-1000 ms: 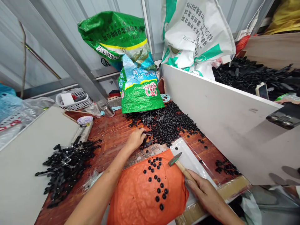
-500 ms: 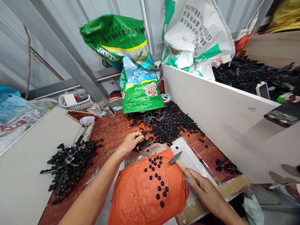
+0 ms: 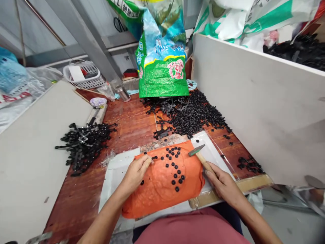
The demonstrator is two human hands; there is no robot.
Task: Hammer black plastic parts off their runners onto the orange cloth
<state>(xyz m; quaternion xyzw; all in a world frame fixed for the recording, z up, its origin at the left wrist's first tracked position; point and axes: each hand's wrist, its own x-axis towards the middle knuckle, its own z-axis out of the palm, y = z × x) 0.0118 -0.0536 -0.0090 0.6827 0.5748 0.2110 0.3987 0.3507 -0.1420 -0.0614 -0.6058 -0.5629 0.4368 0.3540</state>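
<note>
My left hand (image 3: 135,171) is closed over the left part of an orange cloth-like sheet (image 3: 157,193). It pinches a small black plastic strip (image 3: 154,157) with a rounded end poking out past the fingertips. Another black bit shows below the hand; whether it belongs to the strip I cannot tell. My right hand (image 3: 222,181) grips the wooden handle of a hammer (image 3: 200,156), its greenish metal head held above the sheet's upper right corner. Several small round black pieces (image 3: 175,175) lie scattered on the orange sheet.
A pile of loose black pieces (image 3: 190,118) spreads below a green and blue bag (image 3: 165,78). Black branching strips (image 3: 86,145) are heaped at left. A pale board (image 3: 254,91) stands along the right side. A white basket (image 3: 85,76) and metal cup (image 3: 123,93) sit behind.
My left hand has come back from the black pieces near the pile to the orange sheet, with a black strip in its fingers. My right hand still holds the hammer. The view has tilted down.
</note>
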